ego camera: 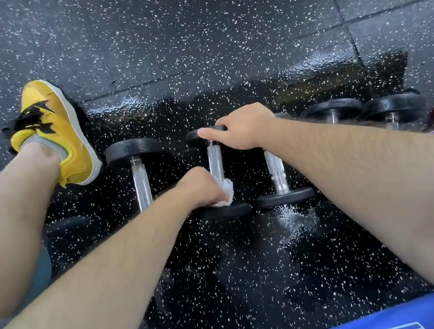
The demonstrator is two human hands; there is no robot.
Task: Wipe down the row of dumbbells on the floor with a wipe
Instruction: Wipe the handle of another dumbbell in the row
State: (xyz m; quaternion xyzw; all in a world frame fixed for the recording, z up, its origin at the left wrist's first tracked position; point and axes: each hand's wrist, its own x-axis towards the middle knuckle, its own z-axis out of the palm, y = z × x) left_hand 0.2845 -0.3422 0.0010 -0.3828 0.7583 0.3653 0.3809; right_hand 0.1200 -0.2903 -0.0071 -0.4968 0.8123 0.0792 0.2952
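The dumbbells (331, 110) are lined up in a row across the middle of the frame, laid on the floor (187, 25), black speckled rubber with a wet sheen around them. Each is built of round black heads and a knurled chrome handle. The second dumbbell (215, 161), at centre, is held at both ends. Its far head is gripped by the right hand (244, 128), fingers curled over the rim, thumb laid along the edge. The wipe (226, 191), white and crumpled, is bunched in the curled fingers of the left hand (202, 187) and pressed where the handle meets the near head. No numbers can be read on the heads. White marks on the blue mat (338, 328), at the bottom edge, are cut off and cannot be read. A yellow shoe (59, 119) is seen at upper left.
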